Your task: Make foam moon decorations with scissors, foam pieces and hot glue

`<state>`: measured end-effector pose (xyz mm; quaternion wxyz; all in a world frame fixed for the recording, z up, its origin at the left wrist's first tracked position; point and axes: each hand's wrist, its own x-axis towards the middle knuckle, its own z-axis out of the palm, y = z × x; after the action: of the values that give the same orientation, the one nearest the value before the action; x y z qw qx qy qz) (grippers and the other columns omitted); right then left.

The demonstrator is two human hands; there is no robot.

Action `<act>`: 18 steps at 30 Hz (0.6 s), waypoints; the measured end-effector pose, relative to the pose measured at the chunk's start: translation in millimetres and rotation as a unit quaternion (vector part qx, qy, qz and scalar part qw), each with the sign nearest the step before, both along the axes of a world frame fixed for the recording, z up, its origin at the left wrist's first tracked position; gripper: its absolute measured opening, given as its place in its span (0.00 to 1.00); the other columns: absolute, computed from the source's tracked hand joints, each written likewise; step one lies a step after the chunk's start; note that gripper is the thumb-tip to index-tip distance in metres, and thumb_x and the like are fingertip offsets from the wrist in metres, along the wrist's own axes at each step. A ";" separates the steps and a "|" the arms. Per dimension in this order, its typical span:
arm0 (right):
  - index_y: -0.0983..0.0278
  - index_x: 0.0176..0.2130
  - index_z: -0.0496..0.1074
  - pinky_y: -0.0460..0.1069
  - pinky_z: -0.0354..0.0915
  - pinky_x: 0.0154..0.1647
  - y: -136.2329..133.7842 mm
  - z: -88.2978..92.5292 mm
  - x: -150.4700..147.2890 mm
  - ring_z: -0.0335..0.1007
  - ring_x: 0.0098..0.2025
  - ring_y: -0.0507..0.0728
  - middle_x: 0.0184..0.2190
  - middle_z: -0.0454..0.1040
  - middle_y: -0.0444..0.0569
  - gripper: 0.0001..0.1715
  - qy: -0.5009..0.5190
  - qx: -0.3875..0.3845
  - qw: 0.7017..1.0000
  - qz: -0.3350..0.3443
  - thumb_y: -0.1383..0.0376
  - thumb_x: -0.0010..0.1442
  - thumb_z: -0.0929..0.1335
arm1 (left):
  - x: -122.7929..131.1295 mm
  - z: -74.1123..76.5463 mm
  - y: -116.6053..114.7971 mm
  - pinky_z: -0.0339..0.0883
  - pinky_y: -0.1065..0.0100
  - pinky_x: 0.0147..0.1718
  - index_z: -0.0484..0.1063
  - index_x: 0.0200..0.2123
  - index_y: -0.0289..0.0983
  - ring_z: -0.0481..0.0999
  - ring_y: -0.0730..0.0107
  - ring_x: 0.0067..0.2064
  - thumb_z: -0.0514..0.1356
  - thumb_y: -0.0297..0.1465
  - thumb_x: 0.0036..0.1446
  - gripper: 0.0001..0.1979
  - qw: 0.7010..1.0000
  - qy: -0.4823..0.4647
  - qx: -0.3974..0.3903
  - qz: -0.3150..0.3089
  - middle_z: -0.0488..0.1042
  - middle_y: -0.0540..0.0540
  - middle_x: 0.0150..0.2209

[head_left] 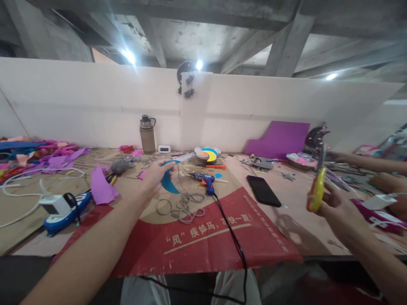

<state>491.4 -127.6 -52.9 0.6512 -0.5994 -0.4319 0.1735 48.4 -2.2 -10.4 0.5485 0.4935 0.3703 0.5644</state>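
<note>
My left hand (157, 177) pinches a blue crescent-shaped piece (171, 182) above the middle of the table. Grey cord (187, 206) hangs down by the piece and lies in loose loops on the cardboard below. On the right, my right hand (329, 199) is wrapped round the red and yellow handles of scissors (319, 186), raised over the table with the blades pointing up. A blue glue gun (207, 183) lies between my hands, its black cable running off the front edge.
A black phone (263, 190) lies right of the glue gun. A power strip (65, 218), purple felt (102, 186) and a yarn ball (119, 166) are left. A bottle (147, 134) stands at the back wall. Another person's hands (386, 186) are far right.
</note>
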 end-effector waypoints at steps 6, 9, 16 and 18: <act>0.60 0.34 0.64 0.44 0.63 0.24 34.5 39.9 -98.3 0.67 0.24 0.50 0.25 0.68 0.40 0.22 0.160 0.143 0.969 0.124 0.64 0.40 0.76 | -2.4 -1.8 1.1 0.62 0.75 0.19 0.70 0.27 0.34 0.65 0.80 0.19 0.71 0.37 0.38 0.17 1.000 0.023 0.005 -0.007 0.69 0.53 0.21; 0.60 0.38 0.62 0.46 0.61 0.20 56.2 46.4 -147.5 0.61 0.18 0.50 0.18 0.63 0.36 0.14 0.126 0.155 0.955 0.218 0.58 0.54 0.69 | -4.5 -3.1 2.1 0.61 0.75 0.19 0.70 0.26 0.34 0.65 0.80 0.20 0.70 0.38 0.40 0.16 0.999 0.038 0.009 0.002 0.69 0.53 0.22; 0.58 0.49 0.62 0.47 0.68 0.29 83.3 41.0 -232.9 0.69 0.34 0.54 0.37 0.71 0.47 0.24 -0.035 0.061 0.941 0.331 0.55 0.54 0.66 | -3.2 -3.0 -0.8 0.61 0.75 0.18 0.70 0.26 0.34 0.65 0.80 0.19 0.71 0.36 0.40 0.15 1.000 0.023 -0.009 -0.010 0.69 0.53 0.21; 0.58 0.51 0.62 0.47 0.68 0.30 84.5 35.3 -241.4 0.69 0.37 0.54 0.41 0.70 0.49 0.25 -0.064 0.043 0.936 0.343 0.55 0.55 0.66 | -2.8 -3.1 -1.6 0.62 0.75 0.18 0.70 0.26 0.34 0.65 0.80 0.19 0.71 0.36 0.39 0.15 1.000 0.019 -0.009 -0.010 0.69 0.53 0.21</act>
<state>249.9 -43.2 -17.6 0.5479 -0.3961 -0.6593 0.3289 45.6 -3.7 -13.5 0.5517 0.5023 0.3808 0.5462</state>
